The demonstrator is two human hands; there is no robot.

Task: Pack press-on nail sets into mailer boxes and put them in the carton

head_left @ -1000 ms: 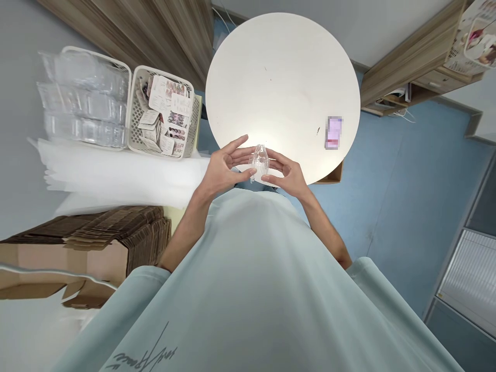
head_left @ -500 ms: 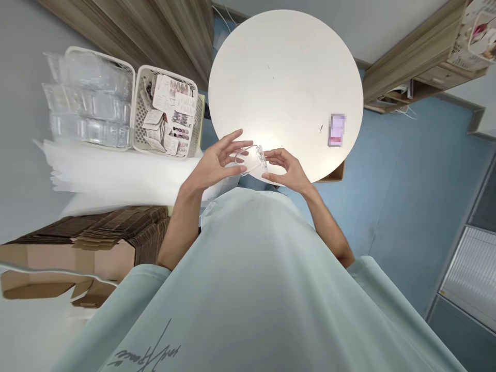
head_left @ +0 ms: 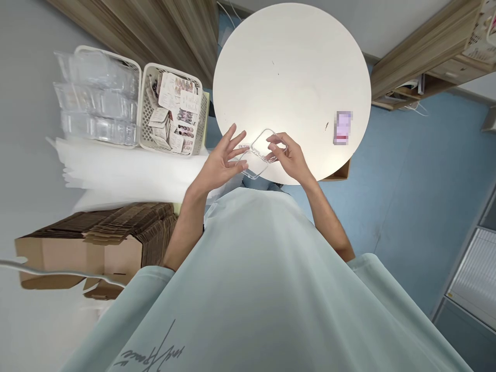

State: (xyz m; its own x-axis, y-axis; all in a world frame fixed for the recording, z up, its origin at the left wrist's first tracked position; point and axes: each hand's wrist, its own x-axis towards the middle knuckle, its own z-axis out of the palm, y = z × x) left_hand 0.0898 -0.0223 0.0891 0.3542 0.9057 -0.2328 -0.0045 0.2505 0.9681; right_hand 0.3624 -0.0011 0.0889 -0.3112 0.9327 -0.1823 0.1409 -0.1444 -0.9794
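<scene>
A clear plastic hinged case (head_left: 257, 166) is spread open over the near edge of the round white table (head_left: 287, 67), its two halves joined in the middle. My left hand (head_left: 221, 164) has its thumb and fingers around the near half, with the upper fingers spread. My right hand (head_left: 289, 157) pinches the other half at its right side between thumb and fingers. Close by my left fingertips is a small pinkish patterned piece (head_left: 244, 147), too small to name; whether it lies on the table or is held, I cannot tell.
At the left, a white basket (head_left: 144, 116) holds several cards, and another basket (head_left: 110, 50) holds clear plastic trays (head_left: 96, 101). White sheets (head_left: 116, 173) and stacked cardboard boxes (head_left: 116, 240) lie nearer. A blurred pinkish item (head_left: 342, 128) rests at the table's right.
The clear case has swung open, its one half now lifted away to the right. My right fingers have closed around that half. The whole view has shifted slightly.
</scene>
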